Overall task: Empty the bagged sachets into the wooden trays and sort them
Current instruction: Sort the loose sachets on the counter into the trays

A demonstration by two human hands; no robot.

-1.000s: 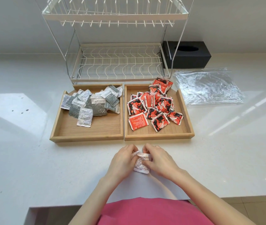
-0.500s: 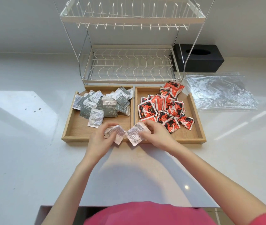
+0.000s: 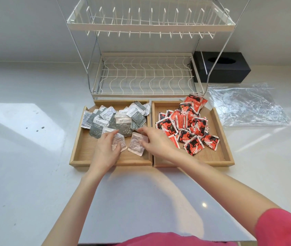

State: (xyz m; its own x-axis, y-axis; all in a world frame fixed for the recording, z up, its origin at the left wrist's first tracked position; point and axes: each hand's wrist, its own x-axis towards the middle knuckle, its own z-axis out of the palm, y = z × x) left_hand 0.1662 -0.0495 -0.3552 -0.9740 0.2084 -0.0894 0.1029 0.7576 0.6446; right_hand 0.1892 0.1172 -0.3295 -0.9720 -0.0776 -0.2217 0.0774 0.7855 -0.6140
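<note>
Two wooden trays stand side by side on the white counter. The left tray (image 3: 77, 153) holds several grey and white sachets (image 3: 123, 121). The right tray (image 3: 229, 153) holds several red and black sachets (image 3: 191, 125). My left hand (image 3: 105, 150) is over the left tray with its fingers on a white sachet (image 3: 119, 143). My right hand (image 3: 156, 141) reaches across the trays' shared wall and pinches the top of another white sachet (image 3: 136, 145), which lies on the left tray's floor.
A white two-tier dish rack (image 3: 146, 75) stands right behind the trays. A black tissue box (image 3: 223, 68) sits at the back right. An empty clear plastic bag (image 3: 246, 105) lies flat to the right of the trays.
Both hands went from the counter in front of the trays forward into the left tray, each carrying one white sachet. The sachets now rest low on the tray floor.
</note>
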